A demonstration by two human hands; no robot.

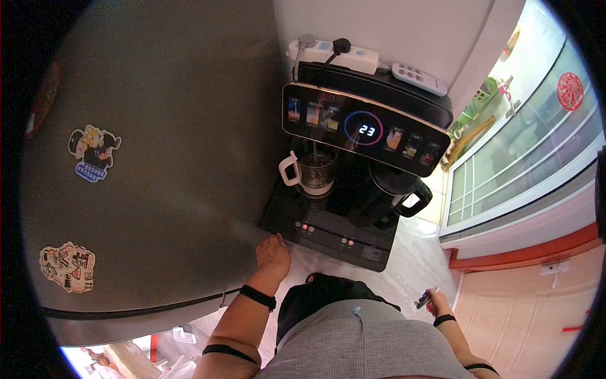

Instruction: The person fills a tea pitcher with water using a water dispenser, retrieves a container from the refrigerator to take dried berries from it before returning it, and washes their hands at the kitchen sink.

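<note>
My left hand is at the front left corner of the black tea bar machine, beside the fridge. Its fingers are stretched toward the machine's edge and hold nothing I can see; whether they touch it I cannot tell. Low on the right, my right hand is closed round a small dark object, too small to name. A glass kettle with a white handle stands on the machine's left side, a black kettle on its right. Above them, the display panel shows 23. Small lights glow on the base.
A dark grey fridge with stickers fills the left. On top of the machine lie a white power strip with plugs and a white remote control. A sliding glass door and a pale wooden door are at right.
</note>
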